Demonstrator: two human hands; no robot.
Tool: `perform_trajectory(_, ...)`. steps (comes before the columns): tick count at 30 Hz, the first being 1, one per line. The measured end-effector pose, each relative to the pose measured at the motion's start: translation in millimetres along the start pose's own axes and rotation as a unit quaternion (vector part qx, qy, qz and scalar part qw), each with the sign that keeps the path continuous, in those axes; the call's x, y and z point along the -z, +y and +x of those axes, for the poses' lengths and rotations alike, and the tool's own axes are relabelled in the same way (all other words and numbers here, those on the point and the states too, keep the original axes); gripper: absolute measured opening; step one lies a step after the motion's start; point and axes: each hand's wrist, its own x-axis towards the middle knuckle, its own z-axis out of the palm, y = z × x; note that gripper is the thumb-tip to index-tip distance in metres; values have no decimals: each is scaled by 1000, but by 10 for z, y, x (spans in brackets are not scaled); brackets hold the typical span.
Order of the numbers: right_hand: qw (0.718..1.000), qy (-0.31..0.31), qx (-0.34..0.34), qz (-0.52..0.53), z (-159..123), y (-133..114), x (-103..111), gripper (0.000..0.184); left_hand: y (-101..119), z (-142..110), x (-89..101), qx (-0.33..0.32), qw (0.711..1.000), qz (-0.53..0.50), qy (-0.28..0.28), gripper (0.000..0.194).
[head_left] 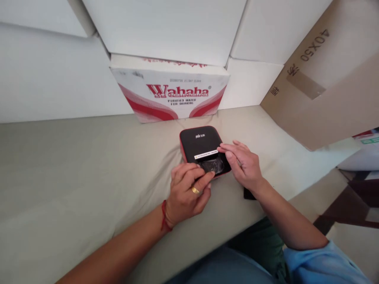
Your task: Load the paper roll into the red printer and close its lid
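A small black-topped device (197, 142) with red sides lies on the covered table; its exact kind I cannot tell. Its top carries a white logo, a white label strip (206, 154) and a shiny, dark, window-like panel (215, 165). My left hand (189, 187) is bent around the device's near-left edge, with one fingertip on the panel. Its lower fingers are partly hidden. My right hand (242, 162) rests at the right edge, fingers stretched out beside the label's right end, thumb apart from them. A dark flat object (248, 194) shows partly under my right wrist.
Behind the device stands a white and red Wahaha water carton (177, 92), with large white boxes (168, 27) stacked around and above it. A brown cardboard box (322, 86) leans in at the right. The pale table cover (74, 177) ends at a near edge by my lap.
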Motion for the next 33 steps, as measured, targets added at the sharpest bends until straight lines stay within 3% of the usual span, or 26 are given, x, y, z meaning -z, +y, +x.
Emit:
perform_trajectory(3, 998, 8, 69, -2, -167, -70, -70, 34, -94, -4, 22, 116, 988, -91, 54, 41)
perform_trajectory(6, 991, 30, 127, -8, -380, -114, -137, 35, -339, -52, 7, 281, 936, -184, 103, 50)
perform_trajectory(7, 990, 46, 131, -10, -447, -116, -155, 38, -430, -70, -7, 316, 919, -218, 85, 61)
perform_trajectory(11, 990, 77, 120, -11, -619, -83, -194, 49, -640, -98, -70, 366, 850, -380, 3, 99)
perform_trajectory(14, 990, 71, 120, -5, -643, -67, -197, 47, -612, -71, -81, 366, 783, -503, -23, 110)
perform_trajectory(16, 990, 70, 119, 1, -630, -70, -187, 44, -576, -58, -75, 368, 758, -538, -18, 113)
perform_trajectory(23, 992, 48, 118, 8, -505, -96, -70, 35, -578, -99, -127, 426, 714, -555, 7, 118)
perform_trajectory(29, 990, 5, 140, 21, -237, -162, 106, 22, -565, -121, -202, 410, 726, -553, 7, 114)
perform_trajectory(33, 997, -40, 55, 36, 110, -250, 205, 27, -580, -170, -248, 400, 739, -542, 11, 109)
